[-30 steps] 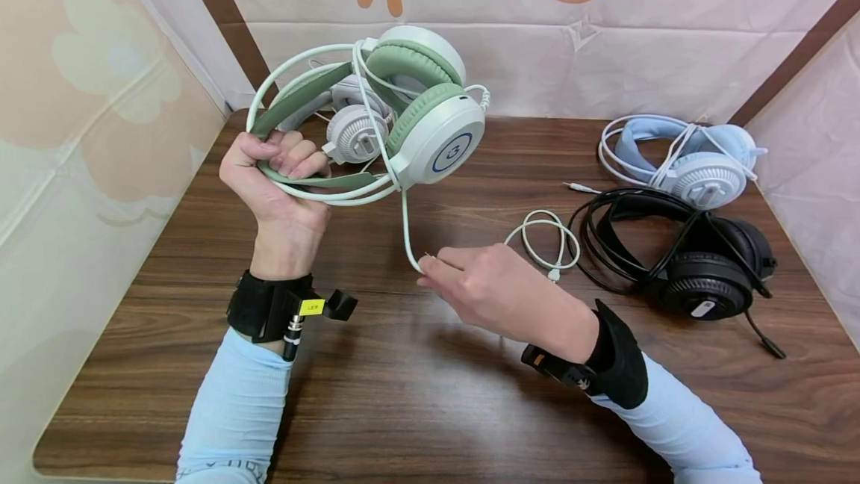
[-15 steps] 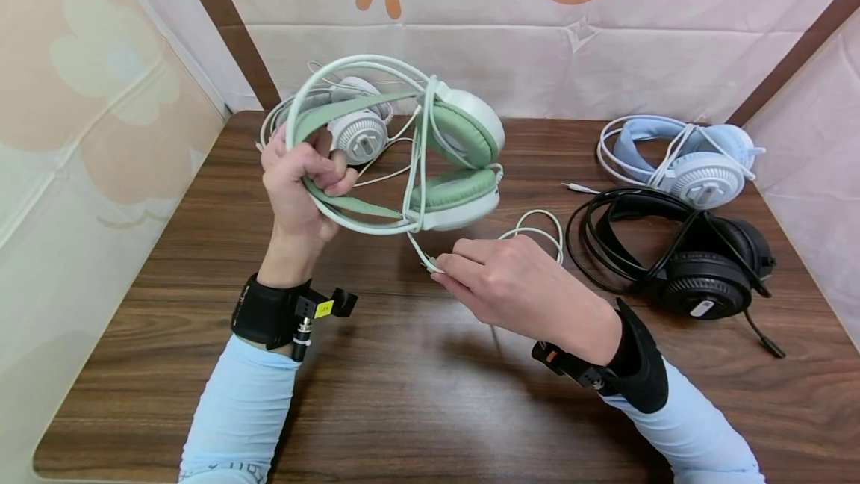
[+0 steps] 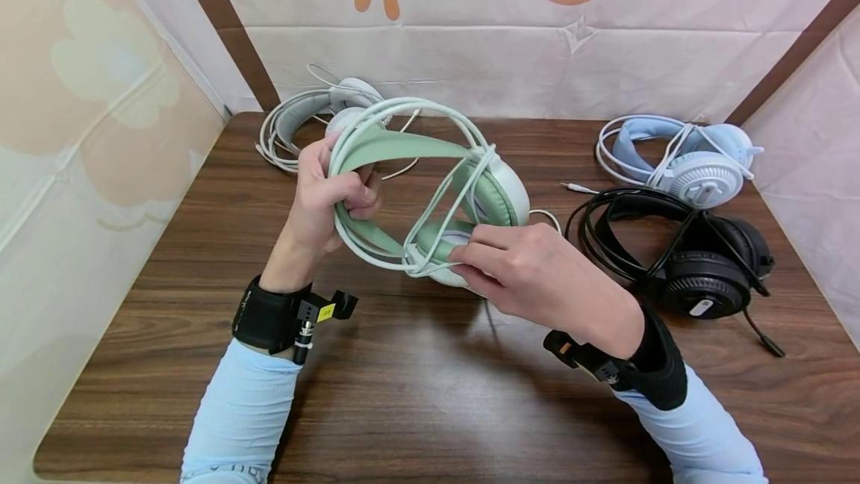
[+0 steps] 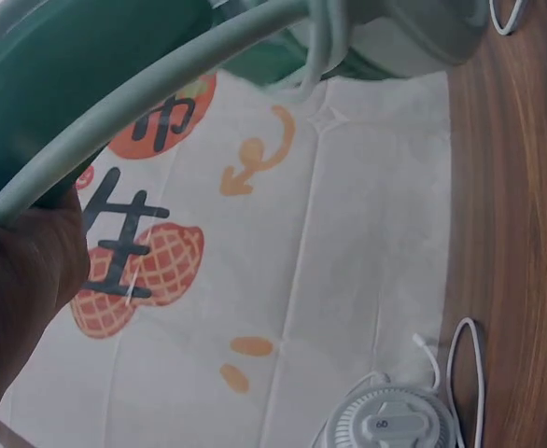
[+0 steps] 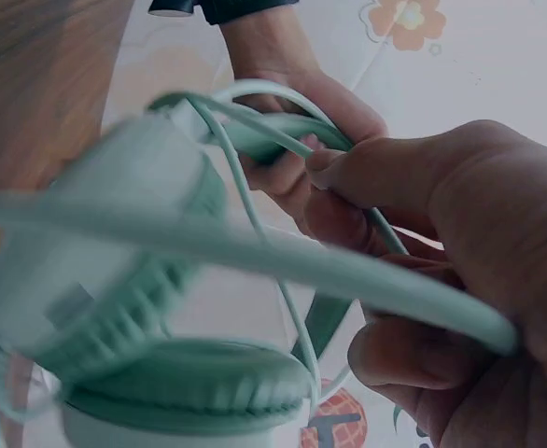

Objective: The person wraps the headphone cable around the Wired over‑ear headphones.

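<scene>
down comes one green headset (image 3: 493,193): your left hand (image 3: 329,196) grips it, right hand (image 3: 537,271) pinches one cable (image 5: 255,257) (three other headsets (image 3: 705,280) around).

1. The right hand (image 3: 537,275) hid part of the green headphones (image 3: 410,146).
2. The green headphones partly covered the grey headphones (image 3: 295,122).
3. In the right wrist view, the foreground cable (image 5: 255,255) was blurred and cut off.

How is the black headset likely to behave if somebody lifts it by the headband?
The bulky ear cups probably make one end heavier, so it may tip downward. The looped black cable looks floppy and might sag. The thin microphone, sticking out, could catch.
</scene>
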`<state>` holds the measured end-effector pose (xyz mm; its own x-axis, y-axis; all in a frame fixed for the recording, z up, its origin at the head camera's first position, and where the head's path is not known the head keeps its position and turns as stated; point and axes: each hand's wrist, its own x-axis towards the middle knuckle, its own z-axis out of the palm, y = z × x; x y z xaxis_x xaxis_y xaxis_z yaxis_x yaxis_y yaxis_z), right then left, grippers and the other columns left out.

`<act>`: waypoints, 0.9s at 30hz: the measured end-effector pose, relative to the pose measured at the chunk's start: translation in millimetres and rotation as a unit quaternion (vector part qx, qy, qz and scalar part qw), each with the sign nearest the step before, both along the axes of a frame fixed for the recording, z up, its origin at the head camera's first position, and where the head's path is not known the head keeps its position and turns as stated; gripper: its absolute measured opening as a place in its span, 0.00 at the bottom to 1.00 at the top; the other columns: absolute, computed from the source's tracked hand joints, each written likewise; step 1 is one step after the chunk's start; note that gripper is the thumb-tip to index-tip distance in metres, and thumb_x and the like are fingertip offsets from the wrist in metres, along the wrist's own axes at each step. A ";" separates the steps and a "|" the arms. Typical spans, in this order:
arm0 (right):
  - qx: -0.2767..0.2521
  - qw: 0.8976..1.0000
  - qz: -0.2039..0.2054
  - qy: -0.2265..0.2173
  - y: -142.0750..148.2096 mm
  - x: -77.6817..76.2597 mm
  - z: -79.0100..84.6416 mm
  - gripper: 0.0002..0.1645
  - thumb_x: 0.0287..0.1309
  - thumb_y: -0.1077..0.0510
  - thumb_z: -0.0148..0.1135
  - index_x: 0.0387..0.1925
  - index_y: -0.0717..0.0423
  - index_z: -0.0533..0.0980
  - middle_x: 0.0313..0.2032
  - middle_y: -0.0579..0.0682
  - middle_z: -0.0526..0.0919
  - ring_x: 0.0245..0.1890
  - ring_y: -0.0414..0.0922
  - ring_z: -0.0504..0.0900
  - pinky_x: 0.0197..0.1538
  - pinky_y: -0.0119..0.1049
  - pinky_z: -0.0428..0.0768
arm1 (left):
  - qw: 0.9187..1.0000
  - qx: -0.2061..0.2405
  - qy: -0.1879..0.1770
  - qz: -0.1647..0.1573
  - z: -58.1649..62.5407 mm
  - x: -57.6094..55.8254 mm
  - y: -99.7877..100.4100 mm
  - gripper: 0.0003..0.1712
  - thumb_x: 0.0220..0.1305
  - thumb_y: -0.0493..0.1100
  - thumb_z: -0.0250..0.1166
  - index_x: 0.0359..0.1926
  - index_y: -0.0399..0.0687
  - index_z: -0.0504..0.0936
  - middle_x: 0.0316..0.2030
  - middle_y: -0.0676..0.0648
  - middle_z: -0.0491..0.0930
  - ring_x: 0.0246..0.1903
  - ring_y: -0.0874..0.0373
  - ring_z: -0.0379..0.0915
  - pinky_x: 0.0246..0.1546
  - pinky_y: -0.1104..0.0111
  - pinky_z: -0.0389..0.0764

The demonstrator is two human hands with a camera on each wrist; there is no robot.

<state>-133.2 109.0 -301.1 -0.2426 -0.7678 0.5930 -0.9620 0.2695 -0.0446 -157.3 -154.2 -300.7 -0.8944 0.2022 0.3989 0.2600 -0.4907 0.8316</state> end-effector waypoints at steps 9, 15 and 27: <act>-0.001 1.000 -0.012 0.005 8.8 -4.1 6.5 0.09 0.56 0.63 0.72 0.39 0.54 0.84 0.32 0.44 0.83 0.26 0.34 0.80 0.28 0.31 0.80 | 0.997 -0.058 -0.029 -0.034 3.0 4.5 1.2 0.24 0.39 0.19 0.47 0.38 0.40 0.75 0.14 0.51 0.56 0.11 0.57 0.45 0.12 0.70 0.47; -0.023 0.999 -0.024 -0.009 19.6 -9.1 14.3 0.13 0.52 0.69 0.72 0.40 0.56 0.85 0.35 0.47 0.85 0.30 0.37 0.84 0.31 0.32 0.82 | 0.996 -0.061 -0.025 -0.058 4.0 5.9 -0.8 0.24 0.39 0.19 0.47 0.37 0.42 0.75 0.14 0.49 0.53 0.12 0.57 0.46 0.12 0.71 0.47; -0.051 0.997 -0.057 0.011 34.9 -13.8 25.6 0.15 0.55 0.69 0.71 0.46 0.61 0.85 0.37 0.53 0.85 0.34 0.43 0.83 0.34 0.34 0.81 | 0.993 -0.048 0.008 -0.106 2.5 3.8 -5.9 0.32 0.40 0.20 0.45 0.45 0.44 0.80 0.15 0.47 0.52 0.13 0.56 0.43 0.12 0.71 0.46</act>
